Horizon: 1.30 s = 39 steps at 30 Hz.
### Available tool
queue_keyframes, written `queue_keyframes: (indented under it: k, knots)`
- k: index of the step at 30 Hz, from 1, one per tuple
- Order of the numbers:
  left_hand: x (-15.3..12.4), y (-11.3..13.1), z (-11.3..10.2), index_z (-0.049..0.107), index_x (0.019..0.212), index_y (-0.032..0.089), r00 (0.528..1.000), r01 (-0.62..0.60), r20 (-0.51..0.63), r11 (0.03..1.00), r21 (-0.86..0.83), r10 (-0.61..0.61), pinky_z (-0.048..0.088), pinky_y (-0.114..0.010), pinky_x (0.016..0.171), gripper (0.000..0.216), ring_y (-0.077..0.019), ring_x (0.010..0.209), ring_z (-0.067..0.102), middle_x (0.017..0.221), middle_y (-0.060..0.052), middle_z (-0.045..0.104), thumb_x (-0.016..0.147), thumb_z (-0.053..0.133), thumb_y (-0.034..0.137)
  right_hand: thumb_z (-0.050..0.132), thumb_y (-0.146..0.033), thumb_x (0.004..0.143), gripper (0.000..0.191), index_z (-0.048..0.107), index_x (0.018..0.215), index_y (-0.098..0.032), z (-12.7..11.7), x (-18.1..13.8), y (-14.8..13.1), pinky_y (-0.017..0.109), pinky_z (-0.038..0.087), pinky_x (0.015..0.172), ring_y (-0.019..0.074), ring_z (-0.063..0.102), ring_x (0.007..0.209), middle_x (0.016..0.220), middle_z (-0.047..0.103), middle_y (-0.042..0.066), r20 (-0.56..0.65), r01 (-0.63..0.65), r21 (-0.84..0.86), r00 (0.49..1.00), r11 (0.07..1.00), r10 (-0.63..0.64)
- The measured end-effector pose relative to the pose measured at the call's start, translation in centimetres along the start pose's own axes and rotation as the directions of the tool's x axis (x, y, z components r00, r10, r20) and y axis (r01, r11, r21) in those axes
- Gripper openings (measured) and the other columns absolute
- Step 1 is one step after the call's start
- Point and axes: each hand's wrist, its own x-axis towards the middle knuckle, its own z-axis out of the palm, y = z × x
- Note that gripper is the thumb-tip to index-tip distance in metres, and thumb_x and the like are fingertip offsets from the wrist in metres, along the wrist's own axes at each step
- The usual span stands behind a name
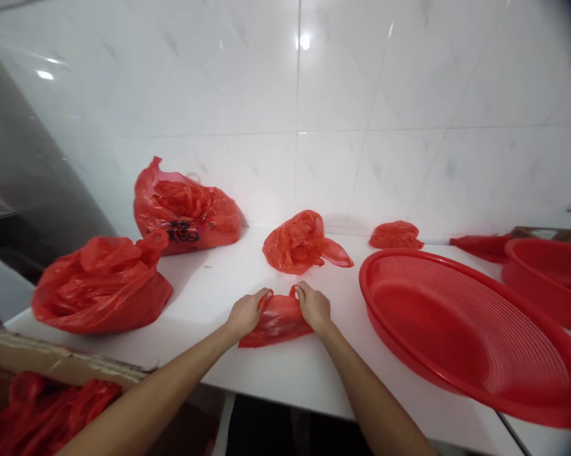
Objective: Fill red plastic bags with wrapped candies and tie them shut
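illegible black print [184, 232] on the large red bag [221, 218] at rear left

A red plastic bag [284, 318] lies flattish, handles raised.

A translucent red plastic bag [284, 318], near centre, a far-left red bag [213, 221] printed in black, and a red mesh-sided basket [428, 329], right, show against a white tabletop [204, 291] and grey-flecked white tiles [247, 88].

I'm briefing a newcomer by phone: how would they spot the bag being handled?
Find the white table, then the nearer red basket on the right. Left of that basket, near the table's front edge, lies a small red bag, in front of a crumpled one. It alone has the left hand and right hand holding its top.
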Motion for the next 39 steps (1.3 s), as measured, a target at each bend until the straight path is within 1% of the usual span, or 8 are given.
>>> queue_keyframes:
  k: [6,14,20,24,29,35,37,39]
  knots:
    - [2.5,-0.4,2.0,0.055,0.130,0.028,0.992,0.112,0.054,0.989,0.101,-0.118,0.045,-0.037,0.078,0.052,-0.0283,0.097,0.065,0.113,-0.010,0.069,0.083,0.037,0.014,0.027,-0.039,0.100,0.034,0.058,0.110,-0.027,1.1,1.1,2.0,0.025,0.034,0.062,0.0173,0.064,0.075,0.085,0.070,0.002,0.024,-0.081,-0.109,0.996,0.991,0.084]
    - [3.0,-0.1,3.4,0.053,0.133,0.032,0.979,0.197,0.033,0.973,0.118,-0.202,0.044,-0.041,0.078,0.058,-0.0307,0.096,0.064,0.110,-0.010,0.070,0.081,0.036,0.012,0.024,-0.036,0.101,0.036,0.054,0.113,-0.021,2.1,1.4,1.9,0.027,0.039,0.065,0.0193,0.065,0.073,0.082,0.070,0.006,0.055,-0.096,-0.182,0.993,0.979,0.107]
    - [2.9,0.0,3.6,0.054,0.133,0.032,0.976,0.212,0.061,0.977,0.001,-0.211,0.039,-0.046,0.087,0.053,-0.0348,0.106,0.058,0.117,-0.011,0.067,0.083,0.041,0.020,0.025,-0.029,0.101,0.031,0.051,0.113,-0.019,1.9,1.2,2.2,0.025,0.037,0.062,0.0186,0.066,0.076,0.085,0.069,0.005,0.027,-0.119,-0.160,0.992,0.980,0.125]
    - [2.6,-1.1,2.0,0.063,0.123,0.027,0.972,0.197,0.167,0.958,-0.206,-0.164,0.041,-0.041,0.088,0.044,-0.0319,0.105,0.058,0.111,-0.008,0.069,0.087,0.042,0.043,0.026,-0.022,0.099,0.029,0.050,0.114,-0.020,1.3,0.9,3.1,0.024,0.034,0.059,0.0167,0.065,0.077,0.094,0.068,0.005,-0.034,-0.172,-0.138,0.985,0.975,0.169]
    - [-0.3,-3.5,-2.5,0.066,0.108,0.017,0.918,0.298,0.376,0.849,-0.436,-0.128,0.047,-0.034,0.082,0.069,-0.0230,0.092,0.063,0.106,-0.011,0.070,0.087,0.023,0.066,0.024,-0.024,0.099,0.031,0.052,0.113,-0.020,0.4,1.3,4.6,0.025,0.032,0.058,0.0175,0.063,0.078,0.090,0.067,0.006,-0.063,-0.225,-0.100,0.974,0.969,0.219]
    - [-3.0,-4.2,-6.0,0.069,0.094,0.021,0.819,0.438,0.547,0.807,-0.396,-0.176,0.047,-0.036,0.083,0.057,-0.0245,0.097,0.065,0.099,-0.009,0.073,0.082,0.039,0.067,0.027,-0.031,0.099,0.031,0.055,0.110,-0.022,0.3,1.7,5.2,0.025,0.031,0.060,0.0172,0.061,0.075,0.086,0.066,0.005,-0.030,-0.224,-0.047,0.975,0.974,0.222]
    - [-2.3,-3.9,-6.1,0.071,0.093,0.021,0.815,0.441,0.539,0.832,-0.337,-0.214,0.048,-0.038,0.080,0.055,-0.0262,0.093,0.066,0.098,-0.010,0.074,0.083,0.038,0.064,0.025,-0.032,0.100,0.033,0.055,0.110,-0.021,0.3,1.5,5.3,0.025,0.031,0.060,0.0169,0.060,0.072,0.084,0.066,0.006,-0.036,-0.237,-0.019,0.971,0.971,0.236]
    - [-1.0,-3.1,-5.9,0.070,0.100,0.022,0.848,0.407,0.464,0.874,-0.265,-0.254,0.047,-0.041,0.083,0.049,-0.0286,0.097,0.065,0.104,-0.010,0.072,0.085,0.040,0.057,0.024,-0.033,0.100,0.035,0.055,0.110,-0.021,0.3,1.2,5.4,0.025,0.029,0.059,0.0163,0.058,0.069,0.081,0.065,0.005,-0.047,-0.239,0.017,0.970,0.971,0.239]
